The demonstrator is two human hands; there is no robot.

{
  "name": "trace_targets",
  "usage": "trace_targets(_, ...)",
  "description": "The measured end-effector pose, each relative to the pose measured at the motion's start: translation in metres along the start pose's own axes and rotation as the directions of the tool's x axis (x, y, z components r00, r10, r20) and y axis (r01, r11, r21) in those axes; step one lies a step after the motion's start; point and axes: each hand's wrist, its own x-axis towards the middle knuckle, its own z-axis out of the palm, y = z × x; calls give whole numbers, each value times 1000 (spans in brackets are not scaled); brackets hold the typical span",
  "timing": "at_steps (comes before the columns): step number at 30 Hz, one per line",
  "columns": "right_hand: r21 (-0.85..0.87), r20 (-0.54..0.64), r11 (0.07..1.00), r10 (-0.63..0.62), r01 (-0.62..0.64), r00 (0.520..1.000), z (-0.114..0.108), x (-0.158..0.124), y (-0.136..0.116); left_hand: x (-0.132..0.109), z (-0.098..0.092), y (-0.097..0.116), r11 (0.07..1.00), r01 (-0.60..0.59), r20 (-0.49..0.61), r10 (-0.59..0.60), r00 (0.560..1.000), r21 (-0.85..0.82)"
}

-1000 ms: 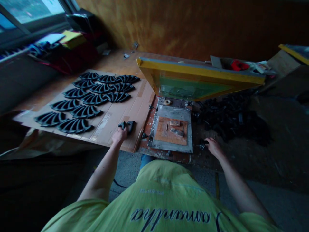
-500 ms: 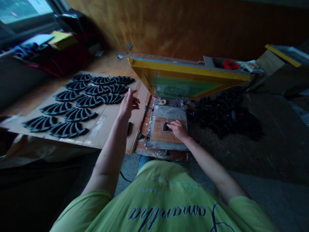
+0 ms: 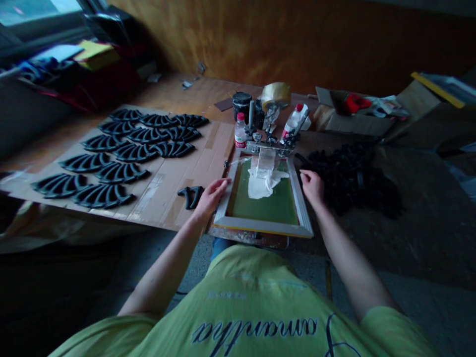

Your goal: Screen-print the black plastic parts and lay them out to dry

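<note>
**Hands.** The left hand is half closed. Its fingers are bent over the top of the left rail of the screen frame, and the thumb is on the outer side of that rail. The right hand is also half closed, with its fingertips hooked over the outer edge of the right rail. Each hand grips only its own rail.

**Orientation.** The screen frame lies flat on the table. Its long axis runs straight away from the person toward the wall. The near short rail faces the person's body and the far short rail sits at a metal clamp. A patch of white ink covers the far half of the green mesh.

**Position.** The screen frame lies between the two hands, which are at about mid-length of its rails.

**Surroundings, relative to the screen frame.**
- Just left: a single black piece lies on a cardboard sheet, near the left hand but not touching it.
- Further left: rows of black fan-shaped pieces.
- Right: a pile of black parts.
- Beyond the far rail: a small bottle and a tape roll.
</note>
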Motion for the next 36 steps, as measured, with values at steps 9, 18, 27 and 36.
trace_targets(9,-142,376,954,-193,262,906,47,26,-101,20,1,-84,989,135,-19,-134,991,63)
trace_targets(18,113,560,783,-559,612,612,18,-27,-77,20,-2,-84,980,152,-44,-147,988,127)
trace_targets(27,11,430,821,-520,571,738,36,-44,-81,16,-1,-75,985,156,5,-157,988,75)
trace_targets(36,14,341,928,-355,373,870,28,9,-100,14,-5,-56,978,189,17,-191,981,90)
